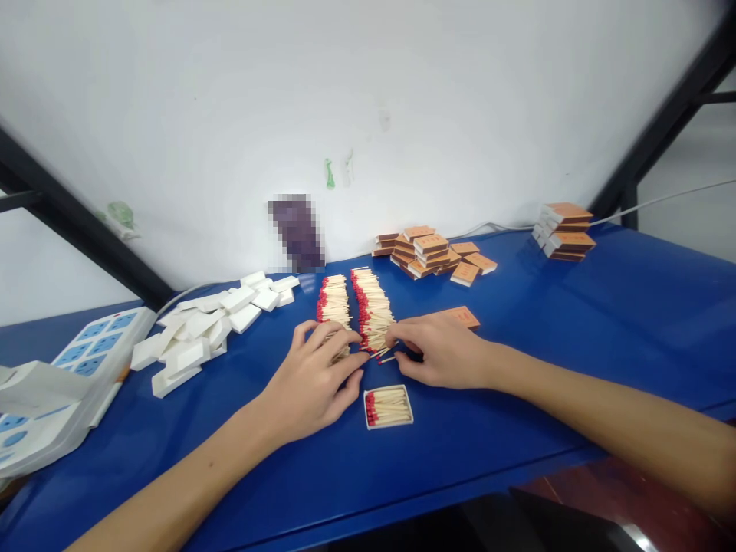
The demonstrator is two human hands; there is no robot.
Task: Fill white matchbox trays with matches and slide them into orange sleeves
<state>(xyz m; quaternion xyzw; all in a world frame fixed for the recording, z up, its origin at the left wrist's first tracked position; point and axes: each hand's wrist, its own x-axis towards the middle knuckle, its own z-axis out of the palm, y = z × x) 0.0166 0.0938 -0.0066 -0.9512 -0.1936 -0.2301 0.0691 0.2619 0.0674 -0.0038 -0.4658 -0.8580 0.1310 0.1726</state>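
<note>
Two long rows of red-tipped matches, a left row (pixel 333 299) and a right row (pixel 372 303), lie on the blue table. My left hand (pixel 316 376) is over the near end of the left row, its fingers spread and curved, with the index fingertip by the red heads of the right row. At the other side, my right hand (pixel 445 351) touches the near stick ends of the right row; its thumb and index finger are apart. A few loose matches (pixel 386 357) lie between the hands. Just nearer to me sits a white matchbox tray (pixel 412 414) filled with matches.
White empty trays (pixel 195 353) are heaped at left, beside a white-and-blue power strip (pixel 97 345). Orange matchbox sleeves (pixel 431 245) pile up at the back, with another stack (pixel 569 230) at far right. One orange matchbox (pixel 464 316) lies behind my right hand.
</note>
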